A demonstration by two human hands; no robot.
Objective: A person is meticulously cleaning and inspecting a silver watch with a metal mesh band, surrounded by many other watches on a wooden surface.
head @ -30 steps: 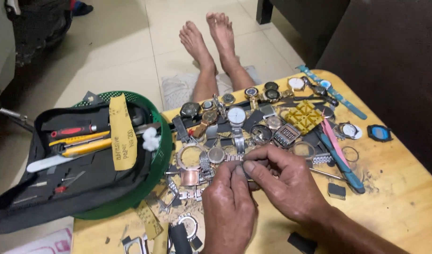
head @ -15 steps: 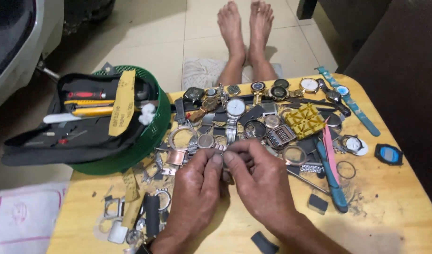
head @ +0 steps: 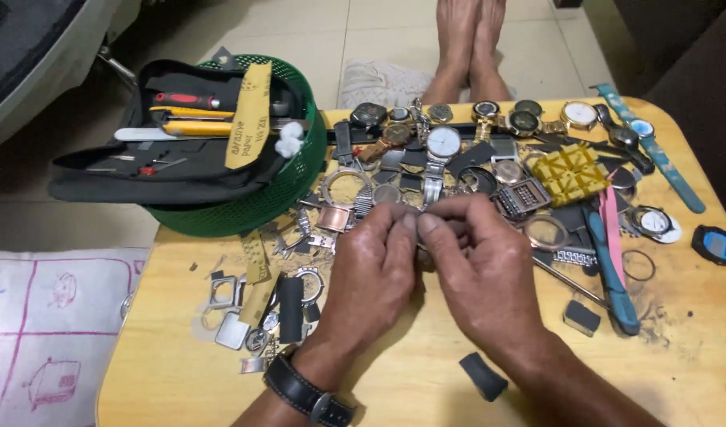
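Small metal watch part (head: 420, 237), greyish, mostly hidden: we log it at the centre of the head view, pinched between the fingertips of both hands above the wooden table (head: 679, 348). What kind of part it is we cannot tell.

Left hand (head: 375, 269): closed, thumb and forefinger pressed on the part from nine o'clock; a dark strapped wristwatch (head: 307, 393) sits on its wrist at seven o'clock.

Right hand (head: 481, 265): closed, fingertips meeting the left hand's on the same part, from three o'clock.

Surroundings, head view:
- At twelve o'clock of the hands, a dense heap of watches and watch cases; among them a white-dial watch (head: 443, 143) on a metal band and a dark digital watch module (head: 524, 196).
- At one o'clock, a yellow plastic case holder (head: 570, 172).
- At three o'clock, a pink tool (head: 613, 229) lying just beside a blue tool (head: 612, 273); farther out, a blue-faced digital watch head (head: 717, 245).
- At ten o'clock, a green basket (head: 244, 207) bearing a black tool pouch (head: 141, 170) with a red-handled screwdriver (head: 182, 100), and a strip of yellow sandpaper (head: 248, 117).
- At eight o'clock, loose metal clasps and a black strap piece (head: 290, 299).
- At five o'clock, a small black pad (head: 483, 375).
- Beyond the table at twelve o'clock, bare feet (head: 469, 39) on the tiled floor.
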